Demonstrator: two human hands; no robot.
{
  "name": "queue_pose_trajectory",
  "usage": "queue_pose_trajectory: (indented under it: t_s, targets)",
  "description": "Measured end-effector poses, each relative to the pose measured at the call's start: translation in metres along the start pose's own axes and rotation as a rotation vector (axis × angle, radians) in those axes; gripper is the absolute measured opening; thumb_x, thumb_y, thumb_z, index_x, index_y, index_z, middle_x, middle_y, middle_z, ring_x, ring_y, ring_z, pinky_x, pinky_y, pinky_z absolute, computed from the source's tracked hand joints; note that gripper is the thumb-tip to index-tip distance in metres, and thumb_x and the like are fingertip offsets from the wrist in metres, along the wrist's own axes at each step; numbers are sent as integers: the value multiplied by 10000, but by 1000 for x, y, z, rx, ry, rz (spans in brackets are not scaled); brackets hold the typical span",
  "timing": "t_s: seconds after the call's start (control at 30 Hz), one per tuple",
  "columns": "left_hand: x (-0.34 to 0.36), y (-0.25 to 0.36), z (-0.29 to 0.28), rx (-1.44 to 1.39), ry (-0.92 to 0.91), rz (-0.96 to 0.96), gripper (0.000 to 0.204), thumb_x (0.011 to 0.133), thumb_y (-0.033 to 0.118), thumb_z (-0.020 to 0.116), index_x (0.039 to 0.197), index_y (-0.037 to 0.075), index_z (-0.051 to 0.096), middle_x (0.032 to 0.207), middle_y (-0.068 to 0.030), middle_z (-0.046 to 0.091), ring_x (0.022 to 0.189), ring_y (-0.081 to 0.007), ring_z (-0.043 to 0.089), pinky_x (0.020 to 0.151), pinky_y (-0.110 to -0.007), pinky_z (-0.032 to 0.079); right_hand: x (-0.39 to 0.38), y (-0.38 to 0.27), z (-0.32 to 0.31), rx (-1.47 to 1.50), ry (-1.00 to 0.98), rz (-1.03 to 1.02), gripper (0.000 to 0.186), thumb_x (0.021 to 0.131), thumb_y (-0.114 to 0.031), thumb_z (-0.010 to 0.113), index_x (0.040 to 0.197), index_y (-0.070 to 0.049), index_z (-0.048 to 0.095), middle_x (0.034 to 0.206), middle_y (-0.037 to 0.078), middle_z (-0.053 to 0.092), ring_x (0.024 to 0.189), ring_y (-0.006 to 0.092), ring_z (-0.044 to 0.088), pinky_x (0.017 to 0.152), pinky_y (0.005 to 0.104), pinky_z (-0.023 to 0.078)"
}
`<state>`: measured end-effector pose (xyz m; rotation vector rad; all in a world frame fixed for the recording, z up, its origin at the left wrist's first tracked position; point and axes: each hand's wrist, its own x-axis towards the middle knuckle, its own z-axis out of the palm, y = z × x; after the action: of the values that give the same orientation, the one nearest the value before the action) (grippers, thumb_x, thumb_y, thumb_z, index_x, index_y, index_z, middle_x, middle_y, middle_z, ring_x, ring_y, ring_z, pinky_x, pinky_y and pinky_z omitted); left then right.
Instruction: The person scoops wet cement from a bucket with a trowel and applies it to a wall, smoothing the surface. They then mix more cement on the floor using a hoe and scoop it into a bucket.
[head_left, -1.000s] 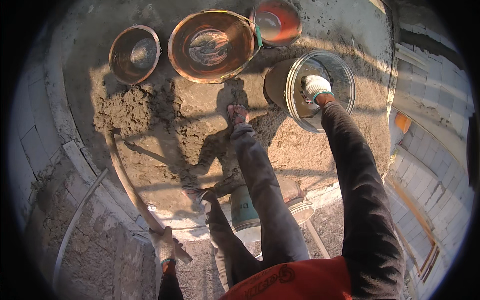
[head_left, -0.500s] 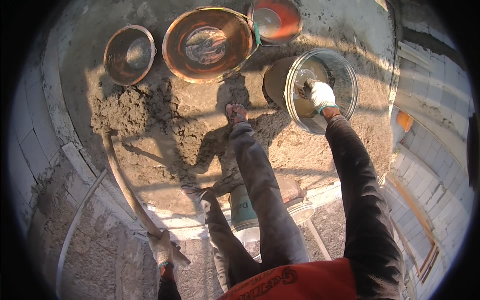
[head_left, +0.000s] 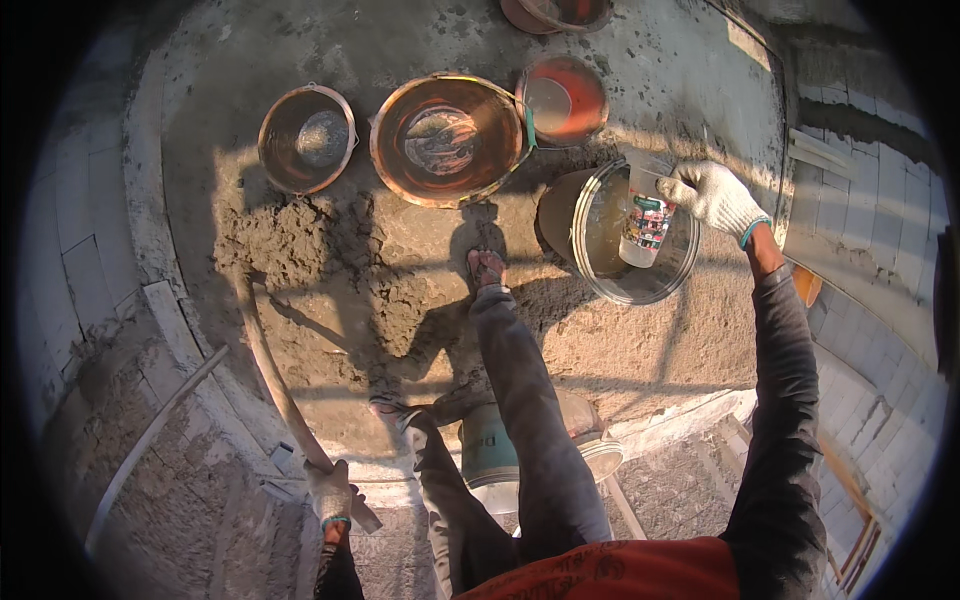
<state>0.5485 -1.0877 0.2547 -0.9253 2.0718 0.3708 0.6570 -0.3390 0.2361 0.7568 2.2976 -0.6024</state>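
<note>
My right hand (head_left: 715, 195), in a white knit glove, grips a clear plastic cup (head_left: 647, 222) with a colourful printed side. The cup is tilted above the mouth of a large bucket (head_left: 565, 218), which leans on its side a little and has murky water inside. My left hand (head_left: 332, 495), also gloved, is closed around the long wooden handle (head_left: 268, 350) of a hoe-like tool. Its far end reaches a heap of wet mortar (head_left: 275, 235), where the head is mostly hidden.
Beyond the mortar stand a small bucket (head_left: 308, 140), a wide mortar-stained tub (head_left: 440, 140) and a red bucket (head_left: 565, 98). A green bucket (head_left: 487, 440) lies by my legs. A pale pole (head_left: 150, 450) rests at the left; a block wall (head_left: 870, 200) rises at the right.
My right hand has come up out of the bucket and moved right, bringing the plastic cup into sight. My left hand stays on the wooden handle. The view has shifted slightly.
</note>
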Motion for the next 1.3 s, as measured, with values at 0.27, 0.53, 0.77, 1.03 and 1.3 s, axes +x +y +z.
queue_pose_trajectory:
  t_s: [0.27, 0.53, 0.77, 1.03, 1.3]
  targets:
    - [0, -6, -3, 0, 6, 46, 595, 934, 136, 706, 1454, 55, 428, 852, -139, 617, 533, -245, 631, 422, -449, 548, 61, 50, -56, -127, -509, 380, 367, 1060, -362, 684, 1177, -18, 737, 951, 156, 750, 866, 300, 693, 805, 417, 548]
    - [-3, 8, -5, 150, 27, -31, 604, 949, 182, 723, 1467, 6, 466, 900, -163, 692, 621, -262, 707, 504, -437, 605, 56, 131, 36, -443, -380, 88, 361, 1022, -254, 666, 1315, -48, 711, 1149, 225, 781, 1069, 401, 754, 924, 478, 564]
    - [-3, 7, -1, 102, 11, -61, 623, 953, 193, 728, 1486, 12, 460, 910, -160, 691, 626, -260, 715, 510, -432, 615, 62, 110, 227, -401, -75, 90, 314, 966, -339, 691, 1206, -168, 802, 1235, 176, 782, 1164, 374, 747, 973, 484, 605]
    - [-4, 17, 1, 85, 17, -104, 628, 950, 198, 731, 1479, 17, 445, 883, -142, 644, 625, -252, 676, 510, -422, 600, 107, 76, 278, -394, -105, -25, 396, 982, -326, 658, 1285, -100, 776, 1299, 198, 766, 1218, 384, 725, 1051, 469, 569]
    - [-2, -2, -6, 53, 30, 76, 583, 946, 152, 736, 1432, 2, 451, 886, -163, 658, 545, -264, 659, 432, -445, 551, -4, 48, 186, -127, 307, -57, 288, 1004, -189, 713, 1281, -121, 751, 1243, 209, 755, 1148, 417, 724, 978, 466, 583]
